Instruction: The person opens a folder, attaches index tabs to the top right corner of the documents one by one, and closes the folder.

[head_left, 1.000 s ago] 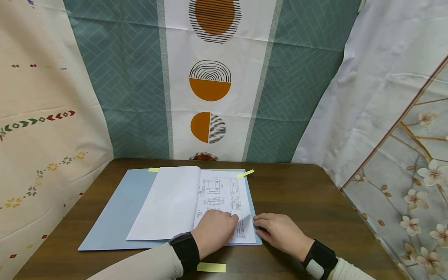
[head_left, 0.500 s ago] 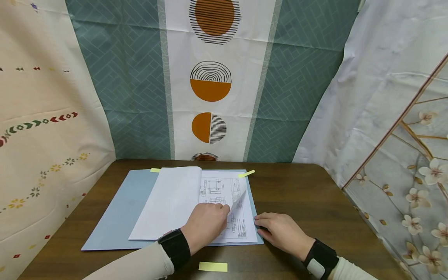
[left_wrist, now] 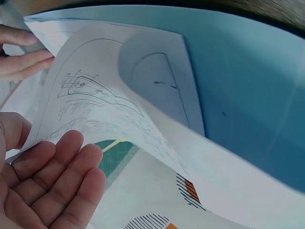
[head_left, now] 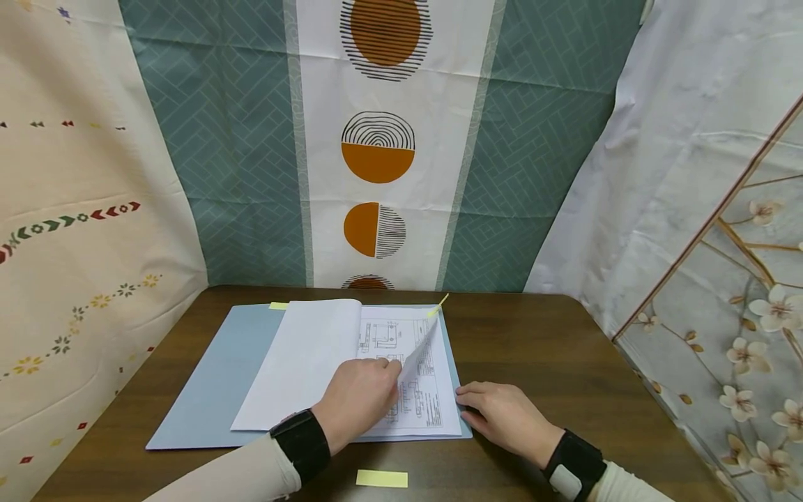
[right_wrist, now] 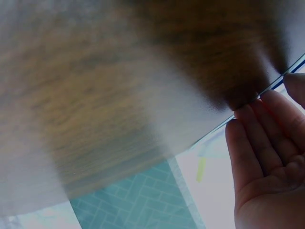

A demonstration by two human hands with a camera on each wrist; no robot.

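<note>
Lower centre of the head view: the left hand (head_left: 359, 399) is pinching and lifting the curling white printed drawing sheet (head_left: 419, 355) above the open light-blue paper folder (head_left: 213, 380) on the dark wooden table (head_left: 533, 348). The right hand (head_left: 502, 418), fingers relaxed, is pressing the folder's right edge. A yellow sticky note (head_left: 381, 478) is lying near the bottom edge.

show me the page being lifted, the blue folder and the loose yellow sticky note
lifted page (head_left: 422, 353), head view, on its curled-up edge
blue folder (head_left: 216, 383), head view, on its bare left flap
yellow sticky note (head_left: 381, 478), head view, at its middle, on the table's near edge
</note>
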